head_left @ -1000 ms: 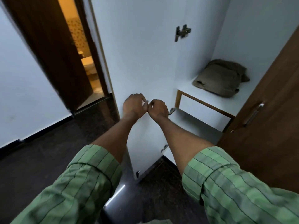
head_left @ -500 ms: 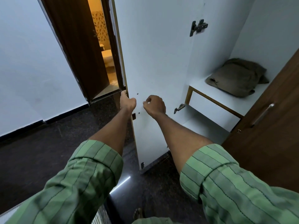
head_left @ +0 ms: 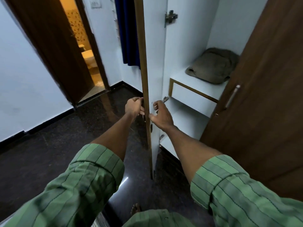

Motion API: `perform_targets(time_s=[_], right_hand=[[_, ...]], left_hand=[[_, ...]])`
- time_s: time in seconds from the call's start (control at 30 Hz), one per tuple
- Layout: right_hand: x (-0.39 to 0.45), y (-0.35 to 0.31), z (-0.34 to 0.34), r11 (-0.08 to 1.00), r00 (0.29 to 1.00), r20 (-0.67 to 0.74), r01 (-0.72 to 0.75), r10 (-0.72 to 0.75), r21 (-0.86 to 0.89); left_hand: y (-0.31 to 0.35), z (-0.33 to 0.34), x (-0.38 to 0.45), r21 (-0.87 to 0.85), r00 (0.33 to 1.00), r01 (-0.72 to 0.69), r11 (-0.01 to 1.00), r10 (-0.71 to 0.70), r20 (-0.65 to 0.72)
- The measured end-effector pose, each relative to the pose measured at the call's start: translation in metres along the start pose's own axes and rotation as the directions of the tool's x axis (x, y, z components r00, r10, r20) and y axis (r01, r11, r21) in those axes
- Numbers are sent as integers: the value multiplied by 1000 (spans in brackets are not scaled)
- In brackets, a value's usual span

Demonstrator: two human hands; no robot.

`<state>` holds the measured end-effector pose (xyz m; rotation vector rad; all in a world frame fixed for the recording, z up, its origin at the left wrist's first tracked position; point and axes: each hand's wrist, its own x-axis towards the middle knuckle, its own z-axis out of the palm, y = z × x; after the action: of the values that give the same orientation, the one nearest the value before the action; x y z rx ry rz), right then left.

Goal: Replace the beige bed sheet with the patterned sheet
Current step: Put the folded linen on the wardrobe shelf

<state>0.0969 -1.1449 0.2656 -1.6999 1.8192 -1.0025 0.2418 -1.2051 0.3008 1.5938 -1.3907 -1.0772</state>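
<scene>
You stand on a dark polished floor point(head_left: 49, 153) at an open wardrobe. Your left hand point(head_left: 133, 107) grips the door point(head_left: 151, 63) edge; your right hand point(head_left: 161, 114) curls loosely against its white inner face. A folded olive-beige sheet point(head_left: 213, 66), soft and rumpled, lies on the shelf point(head_left: 188, 79) beyond your right hand.

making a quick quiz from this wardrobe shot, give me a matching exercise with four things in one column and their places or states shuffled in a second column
Things:
1. left hand
2. right hand
3. folded olive-brown cloth
4. white-faced wooden wardrobe door

Places or states:
A. lying on the white shelf inside the wardrobe
B. swung open, seen nearly edge-on
C. on the door's white inner face, fingers curled
D. gripping the door's wooden edge from the outer side

Pairs: 1-D, 2-C, 3-A, 4-B
</scene>
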Motion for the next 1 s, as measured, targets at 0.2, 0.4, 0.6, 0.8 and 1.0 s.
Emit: perform_targets(time_s=[0.2,0.4,0.6,0.8,1.0], right_hand=[[-27,42,-73,995,988,-123,-96,91,-37],[-28,72,-138,856,871,-420,-405,254,-322],[-5,83,-157,821,815,-458,-506,355,-264],[10,97,-161,802,709,-511,-595,486,-62],[29,99,-171,792,788,-381,-579,484,-192]], left_hand=[[41,100,-28,441,991,-121,889,85,102],[71,182,-22,460,946,-253,851,118,303],[87,220,-12,535,894,-391,749,170,416],[109,255,-6,606,868,-452,655,166,468],[130,285,12,609,863,-440,659,124,489]])
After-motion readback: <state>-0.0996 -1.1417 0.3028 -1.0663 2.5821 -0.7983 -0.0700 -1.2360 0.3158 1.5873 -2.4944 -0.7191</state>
